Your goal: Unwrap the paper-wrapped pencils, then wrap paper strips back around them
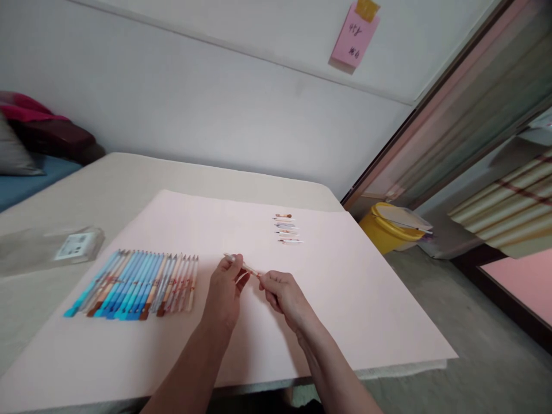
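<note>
Between my two hands is a slim, light-coloured pen, held slanting above the pink sheet. My left hand pinches it near its pointed end, which sticks out past the fingers. The fingers of my right hand are closed on its other end. To the left of my hands lies a neat row of pens in blue, teal, brown, grey and pale pink, tips pointing away from me. Farther back, a short column of thin pen-like sticks lies crosswise on the sheet; their details are too small to make out.
A pink sheet covers much of the pale table. At the left lies a clear plastic bag with a white label. A yellow bucket stands on the floor beyond the right edge. A white wall rises behind the table.
</note>
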{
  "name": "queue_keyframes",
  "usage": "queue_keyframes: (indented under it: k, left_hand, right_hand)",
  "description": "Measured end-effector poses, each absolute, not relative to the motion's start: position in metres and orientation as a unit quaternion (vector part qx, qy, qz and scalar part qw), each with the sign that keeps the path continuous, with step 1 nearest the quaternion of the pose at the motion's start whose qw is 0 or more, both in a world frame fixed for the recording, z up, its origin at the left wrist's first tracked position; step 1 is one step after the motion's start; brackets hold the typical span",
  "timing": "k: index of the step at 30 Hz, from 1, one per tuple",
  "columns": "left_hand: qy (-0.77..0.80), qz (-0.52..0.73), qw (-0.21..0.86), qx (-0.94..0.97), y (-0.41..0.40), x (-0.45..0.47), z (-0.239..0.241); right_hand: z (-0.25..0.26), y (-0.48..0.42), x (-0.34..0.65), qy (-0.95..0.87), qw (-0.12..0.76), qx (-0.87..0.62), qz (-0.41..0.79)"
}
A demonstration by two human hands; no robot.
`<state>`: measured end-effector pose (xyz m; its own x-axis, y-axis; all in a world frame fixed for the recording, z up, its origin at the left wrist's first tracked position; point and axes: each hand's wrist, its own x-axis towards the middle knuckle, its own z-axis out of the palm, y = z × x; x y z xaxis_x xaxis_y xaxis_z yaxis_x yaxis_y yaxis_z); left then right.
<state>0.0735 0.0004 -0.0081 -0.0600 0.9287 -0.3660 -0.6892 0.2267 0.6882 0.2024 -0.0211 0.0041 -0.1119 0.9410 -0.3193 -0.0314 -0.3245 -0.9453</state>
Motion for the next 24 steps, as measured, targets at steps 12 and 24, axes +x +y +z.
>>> queue_keyframes:
  k: [12,24]
  left_hand:
    - [0.414,0.616,0.661,0.112,0.0034,0.0694,-0.0095]
    - [0.423,0.616,0.654,0.115,0.0045,0.0665,-0.0113]
  right_hand:
    - [-0.0001,-0.0214,0.2013,-0.447,0.389,-0.554,0.585]
    - [0.0035,-0.0212,0.1991,-0.457,0.378,-0.568,0.571]
